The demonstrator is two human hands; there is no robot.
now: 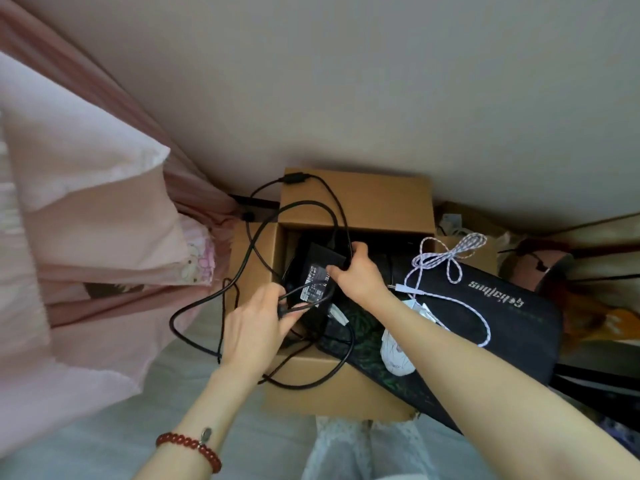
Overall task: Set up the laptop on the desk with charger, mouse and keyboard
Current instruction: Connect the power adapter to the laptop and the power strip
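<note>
A person leans over an open cardboard box (311,393) on the floor, both bare arms reaching in. The right hand (356,268) has its fingers curled over the far right corner of a black charger brick (313,275), which stands tilted in the left part of the box, label facing up, long axis running from near to far. The left hand (258,323), wearing a red bead bracelet (194,446) at the wrist, pinches a bundle of the charger's black cable (242,244) just near and left of the brick; loose loops spill over the box's left wall. Right of the brick, a white mouse (396,351) and its braided white cord (450,258) lie on a dark rolled mat (502,306). The brick sits between the two hands, the right one nearer, so lifting it probably means drawing it up and nearward. No laptop or keyboard is identifiable.
</note>
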